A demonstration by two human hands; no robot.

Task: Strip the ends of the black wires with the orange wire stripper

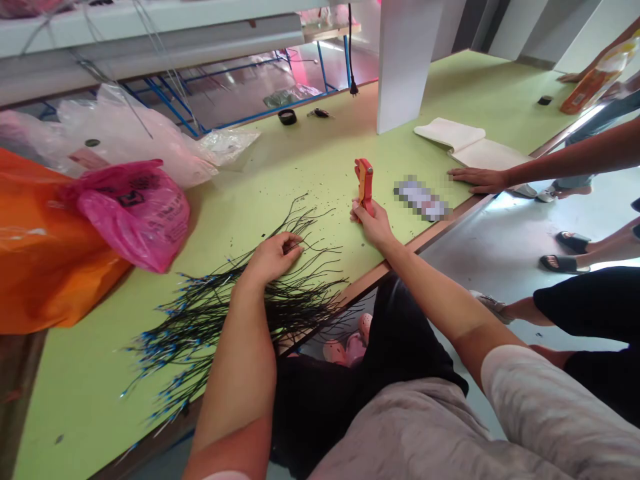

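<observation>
A large spread of thin black wires (295, 313), many with blue ends at the left, lies on the green table, their other ends reaching its front edge. My left hand (275, 259) rests over the upper part of the pile, fingers curled in a pinch on a black wire; the fingertips partly hide the grip. To the right, my right hand (374, 223) is closed around the handles of a red and yellow wire stripper (365, 179), held upright with its head pointing up. Small dark scraps dot the table between my hands.
Orange (45, 253) and pink bags (140, 213) stand at the left beside clear plastic. A black tape roll (287, 117) and keys (321, 113) lie at the back. A white panel (404, 67), open notebook (470, 143) and another person's hand (477, 179) are rightward, near a blurred-out object (421, 199).
</observation>
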